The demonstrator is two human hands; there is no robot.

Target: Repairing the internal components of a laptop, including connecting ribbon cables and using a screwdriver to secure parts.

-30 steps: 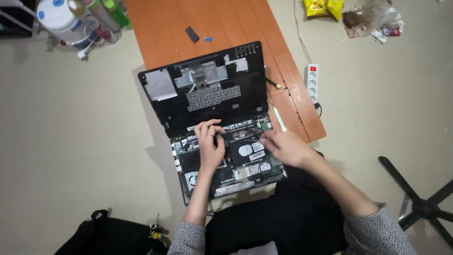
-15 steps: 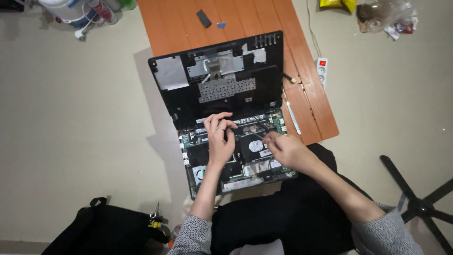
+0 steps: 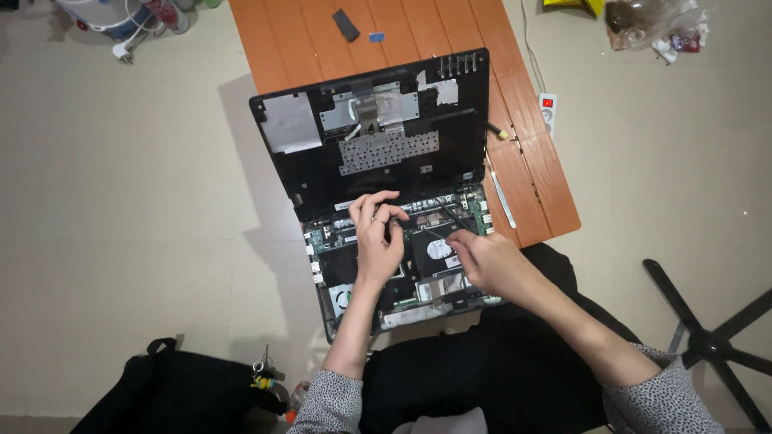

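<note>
Beige floor [image 3: 121,225] fills most of the view, with an orange wooden table [image 3: 450,32] running from the far edge toward the right. Near the bottom left lies a black bag [image 3: 161,394], and the black legs of a chair base [image 3: 708,337] show at the near right. An opened laptop [image 3: 386,185] sits half on the table and half over the person's lap: its lifted black top cover [image 3: 378,137] stands on the far side, underside up, and the exposed base with circuit boards [image 3: 402,257] lies nearer. A white power strip [image 3: 548,112] rests on the floor just right of the table. The left hand [image 3: 376,241] rests on the middle of the base, fingers curled together over the parts by the hinge edge; whether it pinches anything cannot be told. The right hand [image 3: 486,261], just right of it, is closed around a thin dark tool [image 3: 450,217] whose tip points at the far edge of the base. A small dark part [image 3: 346,24] lies on the far end of the table.
</note>
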